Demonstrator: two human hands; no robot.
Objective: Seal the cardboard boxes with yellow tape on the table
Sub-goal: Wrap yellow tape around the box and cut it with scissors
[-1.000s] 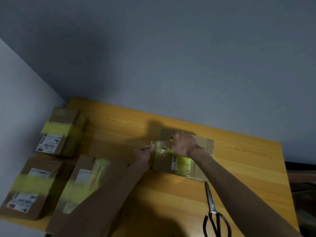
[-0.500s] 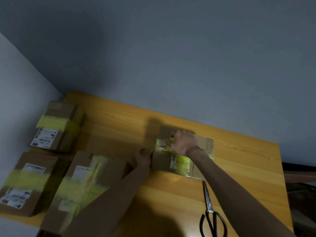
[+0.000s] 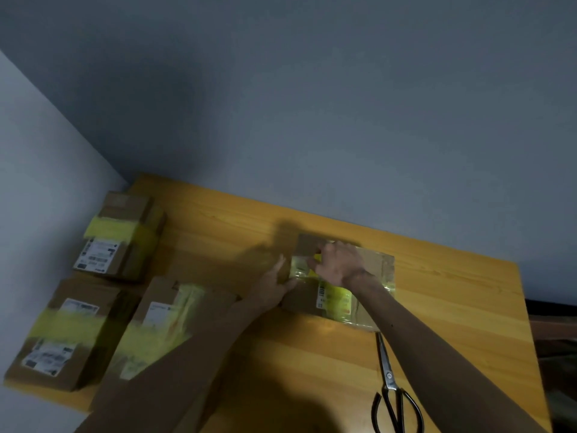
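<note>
Three taped cardboard boxes are sitting at the left of the frame: a rear box (image 3: 120, 235), a lower-left box (image 3: 62, 334) and a third box (image 3: 162, 323) just beside it, partly behind the left forearm. The left hand (image 3: 273, 287), fingers straight, is pressing flat against the left side of the centre box (image 3: 304, 300) on the table (image 3: 452, 307). The right hand (image 3: 338, 264) is lying on the box's top, fingers bent over the yellow tape (image 3: 337, 298); whether they are pinching it cannot be told. Scissors (image 3: 390, 385) are lying at the lower right.
</note>
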